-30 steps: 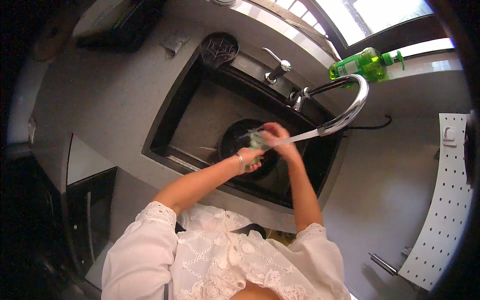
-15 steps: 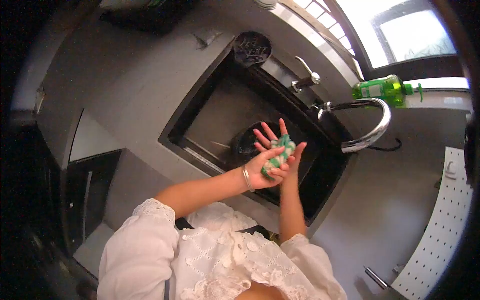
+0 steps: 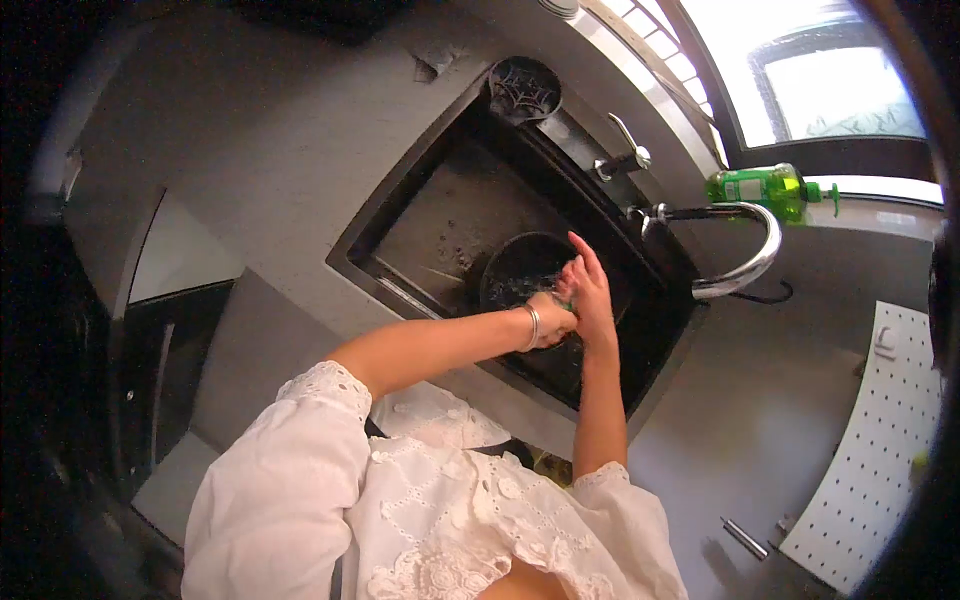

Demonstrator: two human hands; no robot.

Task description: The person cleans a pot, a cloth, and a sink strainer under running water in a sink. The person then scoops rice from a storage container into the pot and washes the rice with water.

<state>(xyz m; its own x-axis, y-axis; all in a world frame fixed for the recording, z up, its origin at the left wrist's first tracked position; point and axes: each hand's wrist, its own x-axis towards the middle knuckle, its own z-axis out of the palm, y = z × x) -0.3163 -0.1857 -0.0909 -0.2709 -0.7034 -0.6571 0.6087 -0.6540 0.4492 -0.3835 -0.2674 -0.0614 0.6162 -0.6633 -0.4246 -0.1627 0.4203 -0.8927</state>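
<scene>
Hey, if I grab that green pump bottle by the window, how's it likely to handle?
The bottle is probably fairly stiff, given its smooth shape. Its jutting pump might snag. With splashing water beside your hands, it could turn slippery.

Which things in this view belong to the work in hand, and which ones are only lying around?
Seemingly in the work:
- left hand and right hand
- green cloth or sponge, mostly hidden between them
- sink

Seemingly not in use:
- green pump bottle
- perforated white board

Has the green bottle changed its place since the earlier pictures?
No, the green bottle lies in the same place behind the tap; only the view shifted.
</scene>
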